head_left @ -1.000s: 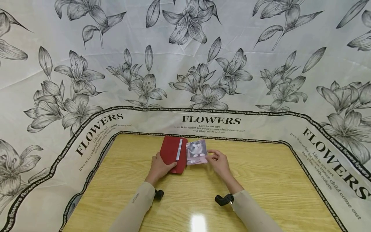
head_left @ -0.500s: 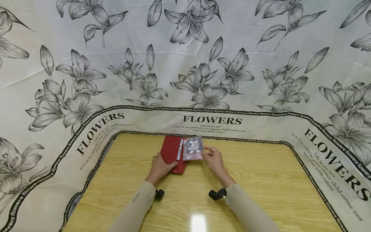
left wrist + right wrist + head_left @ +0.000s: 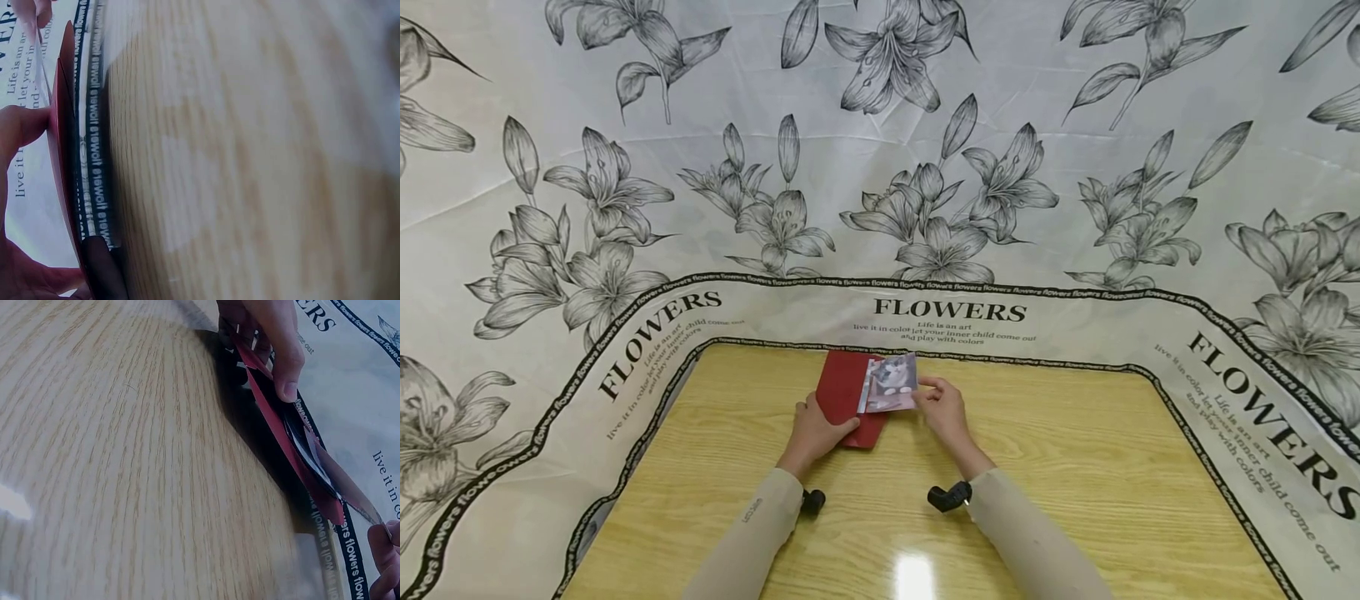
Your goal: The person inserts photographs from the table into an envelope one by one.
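In the head view a red envelope is held up over the far middle of the table. My left hand grips its lower left part, thumb on the front face. A white-and-blue edge of something tucked inside shows along the opening. My right hand pinches the right edge of a cat photo, whose left edge overlaps that opening. The right wrist view shows the envelope bowed apart, with pale sheets inside and the photo entering at its mouth. From the left wrist the envelope appears edge-on.
The wood-grain table spreads around both arms. Behind it and at the sides hangs a white cloth printed with lilies and the word FLOWERS. A black camera sits on the right wrist, another on the left.
My right hand has moved left with the cat photo, from beside the envelope to its opening, overlapping the red front. The left hand and envelope have barely moved.
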Demonstrator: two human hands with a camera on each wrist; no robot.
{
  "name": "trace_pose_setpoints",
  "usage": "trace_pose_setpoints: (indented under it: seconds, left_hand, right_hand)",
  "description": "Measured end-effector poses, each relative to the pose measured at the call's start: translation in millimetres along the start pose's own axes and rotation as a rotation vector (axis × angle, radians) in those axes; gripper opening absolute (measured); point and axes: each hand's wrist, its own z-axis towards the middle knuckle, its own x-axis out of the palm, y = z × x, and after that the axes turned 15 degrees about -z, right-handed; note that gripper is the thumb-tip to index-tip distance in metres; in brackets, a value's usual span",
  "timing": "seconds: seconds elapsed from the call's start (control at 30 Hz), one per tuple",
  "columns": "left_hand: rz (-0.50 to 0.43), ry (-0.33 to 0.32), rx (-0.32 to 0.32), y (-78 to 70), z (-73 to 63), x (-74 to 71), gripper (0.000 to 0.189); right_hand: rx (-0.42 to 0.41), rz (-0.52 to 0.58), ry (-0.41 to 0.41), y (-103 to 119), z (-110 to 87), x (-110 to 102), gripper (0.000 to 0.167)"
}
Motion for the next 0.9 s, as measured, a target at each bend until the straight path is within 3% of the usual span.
trace_pose_setpoints:
  seconds: [0.9]
  left_hand:
    - [-0.001, 0.012, -0.020, -0.9, -1.2, -0.7, 0.112]
  right_hand:
    - [0.017, -0.023, -0.007, 10, 0.7, 28, 0.031]
